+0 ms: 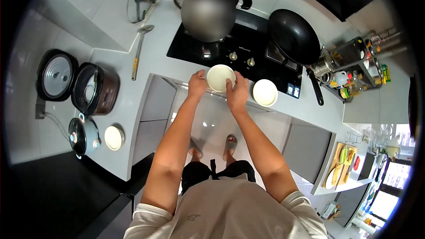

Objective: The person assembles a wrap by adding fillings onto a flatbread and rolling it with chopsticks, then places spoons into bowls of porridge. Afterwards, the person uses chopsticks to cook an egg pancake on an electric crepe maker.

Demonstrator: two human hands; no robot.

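A white bowl (220, 79) is between my two hands at the counter's front edge, just below the stove. My right hand (238, 92) grips its right side, with the thumb over the rim. On the other side, my left hand (197, 84) has its fingers curled close to the bowl's left rim; whether they touch it is hard to tell. A second white bowl (265, 93) stands on the counter just right of my right hand.
A large pot (209, 13) and a black wok (294, 36) are on the black stove (239, 44). Left are a spoon (138, 55), an open rice cooker (104, 89), a blue pot (84, 136) and another bowl (114, 138). A condiment rack (354, 68) stands right.
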